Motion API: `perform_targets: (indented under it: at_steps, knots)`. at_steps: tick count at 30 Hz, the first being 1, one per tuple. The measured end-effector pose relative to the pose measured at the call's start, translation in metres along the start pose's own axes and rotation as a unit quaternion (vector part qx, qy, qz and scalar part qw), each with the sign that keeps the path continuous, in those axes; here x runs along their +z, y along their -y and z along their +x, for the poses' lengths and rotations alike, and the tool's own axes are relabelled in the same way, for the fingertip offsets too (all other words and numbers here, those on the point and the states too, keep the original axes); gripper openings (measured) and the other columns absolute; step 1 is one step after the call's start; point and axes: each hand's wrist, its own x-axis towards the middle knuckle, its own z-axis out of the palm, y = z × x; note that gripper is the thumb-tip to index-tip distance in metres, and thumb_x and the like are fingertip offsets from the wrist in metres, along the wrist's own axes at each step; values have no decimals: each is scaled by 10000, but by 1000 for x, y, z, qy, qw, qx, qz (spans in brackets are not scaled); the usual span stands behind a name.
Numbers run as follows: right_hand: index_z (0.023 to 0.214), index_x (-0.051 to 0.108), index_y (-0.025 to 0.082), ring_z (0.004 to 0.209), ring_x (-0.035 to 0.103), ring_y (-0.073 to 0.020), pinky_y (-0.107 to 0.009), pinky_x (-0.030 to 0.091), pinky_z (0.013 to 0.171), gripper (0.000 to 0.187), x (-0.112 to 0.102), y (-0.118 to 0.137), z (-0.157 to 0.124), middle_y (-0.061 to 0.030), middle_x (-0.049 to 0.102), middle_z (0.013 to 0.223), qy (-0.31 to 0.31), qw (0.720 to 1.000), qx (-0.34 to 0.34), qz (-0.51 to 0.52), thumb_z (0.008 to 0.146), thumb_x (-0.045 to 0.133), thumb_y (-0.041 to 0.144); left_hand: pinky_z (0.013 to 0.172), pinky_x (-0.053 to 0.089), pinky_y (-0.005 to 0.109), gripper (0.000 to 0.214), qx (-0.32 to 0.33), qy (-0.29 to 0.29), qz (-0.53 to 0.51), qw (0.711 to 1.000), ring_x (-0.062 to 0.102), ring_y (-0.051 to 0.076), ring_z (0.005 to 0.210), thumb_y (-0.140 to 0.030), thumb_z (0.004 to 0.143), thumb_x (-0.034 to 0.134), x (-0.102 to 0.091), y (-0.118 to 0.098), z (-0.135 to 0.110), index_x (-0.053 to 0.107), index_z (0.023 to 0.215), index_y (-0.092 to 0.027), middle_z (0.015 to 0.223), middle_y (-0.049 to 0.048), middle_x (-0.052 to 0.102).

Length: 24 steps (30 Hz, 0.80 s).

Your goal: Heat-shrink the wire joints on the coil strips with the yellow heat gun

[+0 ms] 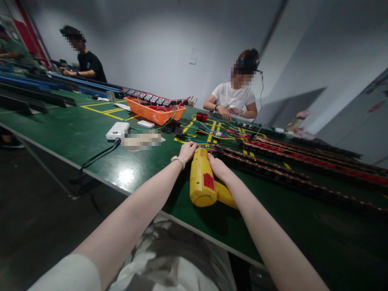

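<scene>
At mid-frame on the green table (75, 133), a chunky yellow plastic tool (201, 180) lies between the left hand (187, 150) and right hand (218, 165); fingers hidden, grip unclear. Tangled wires (224, 131), black strips (273, 171) and an orange basket (142, 111) crowd beyond.

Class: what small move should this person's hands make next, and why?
Probably close the right hand around the yellow tool: it lies on the table, that hand touching its side, the left hand beside its front end, neither wrapping it.
</scene>
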Motion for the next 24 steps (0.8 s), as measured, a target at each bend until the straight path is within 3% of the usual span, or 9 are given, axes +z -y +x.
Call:
perform_targets:
  at_steps: [6, 11, 16, 24]
  knots:
    - [1024, 616, 87, 931, 559, -251, -321, 390, 806, 743, 0, -5, 0, -172, 617, 997, 0, 1000, -1, 16, 843, 103, 593, 595, 327, 222, 347, -6, 2, -6, 1000, 464, 118, 632, -333, 810, 370, -1, -2, -2, 595, 644, -128, 660, 30, 586]
    - [1041, 613, 135, 929, 563, -229, -300, 384, 812, 664, -2, -6, -3, -129, 634, 968, -2, 1000, -12, 8, 864, 128, 551, 585, 324, 221, 340, 0, -3, 4, 1000, 456, 116, 617, -334, 806, 372, 0, -1, -2, 586, 634, -134, 631, 23, 570]
    - [936, 645, 96, 899, 569, -242, -301, 395, 788, 688, -13, -14, -9, -154, 638, 925, -13, 999, 26, 20, 850, 160, 576, 554, 313, 224, 345, 2, -15, -7, 1000, 430, 106, 548, -337, 798, 361, 3, 0, -3, 522, 557, -150, 534, 5, 507]
    - [954, 636, 91, 925, 561, -238, -311, 385, 819, 646, -24, -33, -9, -157, 631, 943, -13, 999, 49, 20, 870, 164, 523, 525, 342, 218, 339, 14, -15, -76, 997, 452, 87, 486, -358, 800, 356, 5, -3, -7, 470, 551, -158, 523, -7, 501]
